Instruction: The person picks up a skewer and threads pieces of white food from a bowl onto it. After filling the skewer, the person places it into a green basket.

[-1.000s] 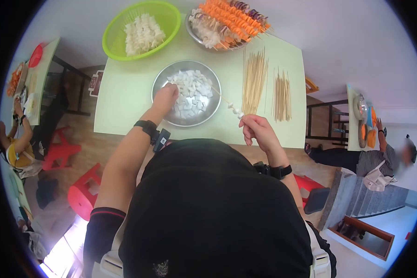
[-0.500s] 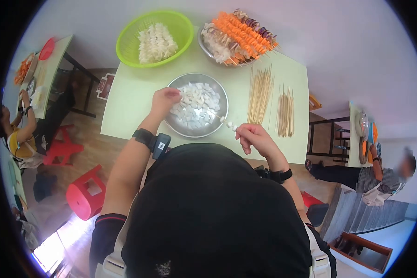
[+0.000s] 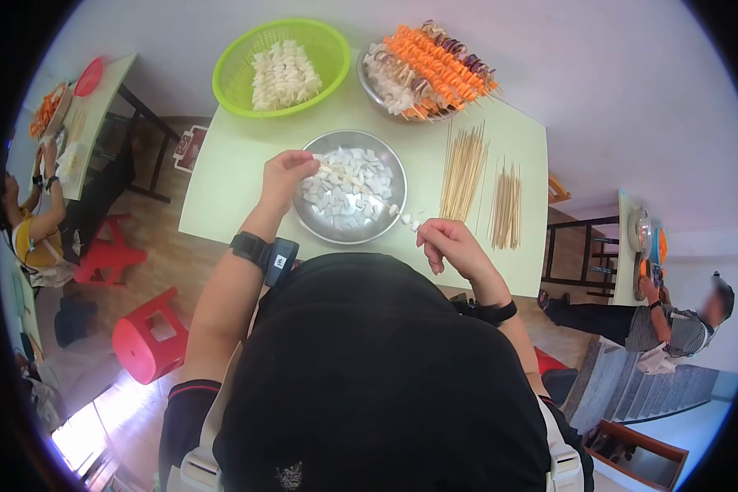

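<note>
A thin bamboo skewer (image 3: pixel 361 185) runs slantwise over a steel bowl (image 3: pixel 348 239) of small white cut pieces (image 3: pixel 336 197). At its left end my left hand (image 3: pixel 285 179) is closed in a pinch, above the bowl's left rim. A few white pieces (image 3: pixel 406 218) are threaded near the other end, just outside the bowl. Beside them my right hand (image 3: pixel 453 246) grips that end between thumb and forefinger. What food the white pieces are I cannot make out.
Bare skewers lie in a larger bundle (image 3: pixel 465 174) and a smaller bundle (image 3: pixel 507 205) on the right. Behind the bowl stand a green basket (image 3: pixel 221 80) of white skewers and a bowl (image 3: pixel 369 88) of orange, purple and white skewers. Other people work at side tables.
My left hand has come up from the pieces in the bowl to the skewer's left end. My right hand has stayed nearly in place with its end.
</note>
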Demonstrator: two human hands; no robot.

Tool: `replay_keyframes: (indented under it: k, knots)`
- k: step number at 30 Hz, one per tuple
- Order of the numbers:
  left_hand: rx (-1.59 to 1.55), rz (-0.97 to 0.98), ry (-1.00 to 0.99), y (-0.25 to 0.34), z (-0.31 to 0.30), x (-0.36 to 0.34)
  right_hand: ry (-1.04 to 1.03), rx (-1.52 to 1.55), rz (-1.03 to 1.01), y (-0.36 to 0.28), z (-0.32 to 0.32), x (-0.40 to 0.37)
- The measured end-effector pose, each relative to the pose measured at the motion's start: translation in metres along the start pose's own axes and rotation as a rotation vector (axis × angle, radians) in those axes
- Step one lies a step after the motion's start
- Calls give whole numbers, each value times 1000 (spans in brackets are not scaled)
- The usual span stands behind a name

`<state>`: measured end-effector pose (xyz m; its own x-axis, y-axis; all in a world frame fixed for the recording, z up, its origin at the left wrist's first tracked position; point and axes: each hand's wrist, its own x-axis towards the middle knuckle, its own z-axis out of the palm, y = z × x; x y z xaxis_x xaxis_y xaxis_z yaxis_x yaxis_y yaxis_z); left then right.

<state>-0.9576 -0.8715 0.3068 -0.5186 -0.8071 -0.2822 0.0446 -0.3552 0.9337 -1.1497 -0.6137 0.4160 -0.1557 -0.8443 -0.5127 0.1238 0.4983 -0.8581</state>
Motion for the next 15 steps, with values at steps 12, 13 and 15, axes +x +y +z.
replay_keyframes:
  k: [12,13,15]
  knots:
    - [27,109,36,2,0,-6,1,6,2,1,4,-4]
    - [23,113,37,3,0,-7,1,6,3,1,5,-4]
    - [18,117,39,4,-1,-8,1,28,0,1,6,-4]
